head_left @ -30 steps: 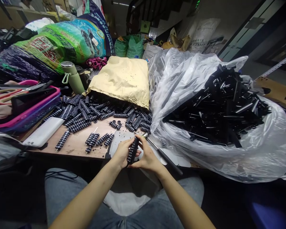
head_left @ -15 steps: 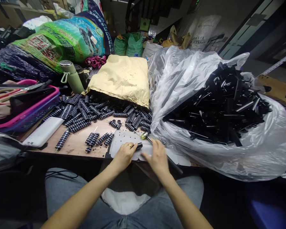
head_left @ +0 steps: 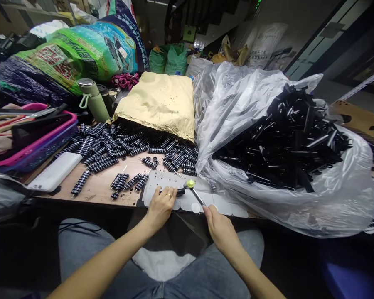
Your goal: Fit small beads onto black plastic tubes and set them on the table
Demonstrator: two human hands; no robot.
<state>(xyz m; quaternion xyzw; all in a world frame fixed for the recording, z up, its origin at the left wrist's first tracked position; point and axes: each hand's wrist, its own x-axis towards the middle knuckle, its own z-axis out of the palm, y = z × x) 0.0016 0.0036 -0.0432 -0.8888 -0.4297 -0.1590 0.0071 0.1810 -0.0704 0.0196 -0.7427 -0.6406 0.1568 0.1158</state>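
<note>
My left hand pins black roller on white pad at near tabletop edge. Right hand closed on small hammer, head just beside roller. Risk: roller rolling, off-centre strike hitting fingers.

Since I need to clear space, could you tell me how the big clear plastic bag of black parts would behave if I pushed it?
The clear plastic bag looks thin and floppy, so it would probably crumple. The heaped black parts suggest weight, and its open top might spill.

I see my left hand pinning a black roller to the table while my right hand grips a small hammer.
</note>
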